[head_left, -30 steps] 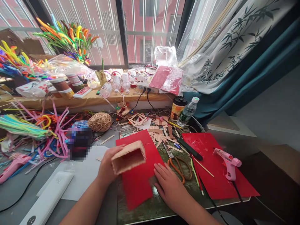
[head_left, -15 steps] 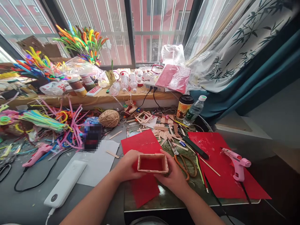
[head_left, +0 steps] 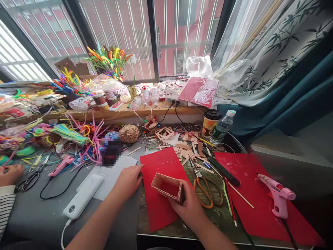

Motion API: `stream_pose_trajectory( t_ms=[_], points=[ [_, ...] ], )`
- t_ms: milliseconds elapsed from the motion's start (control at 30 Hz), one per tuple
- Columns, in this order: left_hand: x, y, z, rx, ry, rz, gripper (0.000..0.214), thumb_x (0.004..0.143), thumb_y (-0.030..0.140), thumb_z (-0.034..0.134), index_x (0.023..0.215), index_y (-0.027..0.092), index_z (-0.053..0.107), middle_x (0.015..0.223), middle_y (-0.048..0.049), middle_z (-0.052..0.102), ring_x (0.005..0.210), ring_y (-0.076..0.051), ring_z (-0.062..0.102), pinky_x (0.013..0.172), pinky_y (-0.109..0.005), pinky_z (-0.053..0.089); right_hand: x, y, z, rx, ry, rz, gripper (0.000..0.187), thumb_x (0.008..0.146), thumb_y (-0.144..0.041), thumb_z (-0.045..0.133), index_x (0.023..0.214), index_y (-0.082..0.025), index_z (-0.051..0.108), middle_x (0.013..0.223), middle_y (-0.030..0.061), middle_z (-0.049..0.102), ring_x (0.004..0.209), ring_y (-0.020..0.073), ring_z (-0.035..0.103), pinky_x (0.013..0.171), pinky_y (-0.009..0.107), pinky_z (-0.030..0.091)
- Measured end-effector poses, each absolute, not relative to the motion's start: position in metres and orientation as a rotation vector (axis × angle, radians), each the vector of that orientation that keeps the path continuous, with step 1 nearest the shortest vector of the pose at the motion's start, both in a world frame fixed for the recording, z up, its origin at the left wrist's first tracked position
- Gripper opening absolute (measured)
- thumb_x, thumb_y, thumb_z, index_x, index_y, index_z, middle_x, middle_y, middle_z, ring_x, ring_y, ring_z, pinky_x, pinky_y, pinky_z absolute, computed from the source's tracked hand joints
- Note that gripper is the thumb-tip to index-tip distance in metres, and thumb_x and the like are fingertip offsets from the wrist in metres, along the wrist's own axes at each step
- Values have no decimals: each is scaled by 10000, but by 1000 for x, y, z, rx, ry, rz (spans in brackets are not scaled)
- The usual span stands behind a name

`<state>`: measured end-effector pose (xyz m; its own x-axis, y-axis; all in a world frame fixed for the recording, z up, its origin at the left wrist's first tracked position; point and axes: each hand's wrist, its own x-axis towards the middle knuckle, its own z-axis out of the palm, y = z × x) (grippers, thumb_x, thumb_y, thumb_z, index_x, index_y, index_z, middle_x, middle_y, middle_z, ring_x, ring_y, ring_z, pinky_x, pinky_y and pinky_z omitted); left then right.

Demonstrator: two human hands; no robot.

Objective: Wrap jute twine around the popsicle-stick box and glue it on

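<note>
Desk (head_left: 39, 215) is grey, cluttered along the window side. Two red sheets lie on it: a big red sheet (head_left: 260, 201) at right with a pink glue gun (head_left: 277, 199) standing on it, and a smaller red sheet (head_left: 161, 187) in the middle, under the hands.

Left forearm comes in from the bottom edge, angled up and right. Left hand (head_left: 128, 180) lies palm down, fingers stretched flat and relaxed, fingertips touching the left edge of the smaller red sheet. It grips nothing; the heel of the hand rests on white paper (head_left: 110, 173).

Right forearm comes in from bottom right, angled up and left. Right hand (head_left: 188, 206) is curled around the right end of a small stick box (head_left: 168, 187), thumb on the near wall, fingers wrapped behind the far side. Box is open side up, tilted slightly, red inside, sitting over the smaller red sheet.

Scissors (head_left: 206, 191) with orange handles lie just right of the right hand. White power bank (head_left: 83, 196) sits left of the left arm, cable attached. Ball of twine (head_left: 129, 133) is further back, near a pile of loose wooden sticks (head_left: 187, 149).

Another person's hand (head_left: 10, 173) and striped sleeve show at the far left edge, by black scissors (head_left: 27, 180).
</note>
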<state>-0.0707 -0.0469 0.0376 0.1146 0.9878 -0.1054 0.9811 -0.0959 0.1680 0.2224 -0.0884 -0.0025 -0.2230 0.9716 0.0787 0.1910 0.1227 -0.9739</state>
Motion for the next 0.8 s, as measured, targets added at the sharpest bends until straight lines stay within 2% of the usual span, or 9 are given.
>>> stream_pose_trajectory(
  t_ms=[100,267,433,533,600,700,800],
  points=[
    [-63,-41,37,2145,1985,49,444,930,196,575,1374,202,588,1083,-95,768,949,-252,732,820,-337,524,224,-89,-1,-1170,-1553,1168,430,856,-316,768,1241,-245,591,1137,78,747,1002,284,726,871,398,596],
    [-58,-31,43,2201,2005,59,398,884,254,644,1280,216,624,1185,-118,739,1115,-289,697,909,-343,513,229,-90,3,-1225,-1550,1078,413,858,-322,767,1229,-246,602,1132,78,744,1010,283,719,882,393,586],
    [-55,-19,43,2260,2038,0,272,906,195,563,1154,221,670,968,-94,778,903,-278,742,763,-326,508,232,-88,2,-1238,-1508,1097,416,832,-318,778,1205,-240,610,1096,71,747,979,277,719,853,379,595],
    [-64,-10,46,2283,2093,18,359,918,155,506,1243,215,647,920,-80,781,847,-269,746,701,-315,489,232,-86,0,-1236,-1448,1122,424,833,-314,773,1212,-244,597,1114,65,748,985,268,725,849,373,600],
    [-77,-7,52,2290,2137,65,418,928,171,513,1332,225,606,954,-61,792,864,-248,752,703,-299,492,232,-85,-2,-1249,-1432,1126,447,829,-313,772,1228,-246,583,1128,63,746,998,267,727,863,380,600],
    [-102,-10,63,2286,2232,162,356,963,228,509,1301,244,621,991,-32,798,892,-225,757,730,-288,510,233,-85,-4,-1241,-1434,1148,457,819,-313,771,1231,-247,584,1129,66,746,1007,274,730,876,393,604],
    [-125,-23,68,2272,2409,287,329,1018,273,434,1284,201,615,1076,-89,779,1022,-273,732,847,-345,524,233,-85,-2,-1224,-1449,1180,446,824,-318,760,1229,-250,586,1152,68,741,1031,280,730,894,404,605]
  ],
)
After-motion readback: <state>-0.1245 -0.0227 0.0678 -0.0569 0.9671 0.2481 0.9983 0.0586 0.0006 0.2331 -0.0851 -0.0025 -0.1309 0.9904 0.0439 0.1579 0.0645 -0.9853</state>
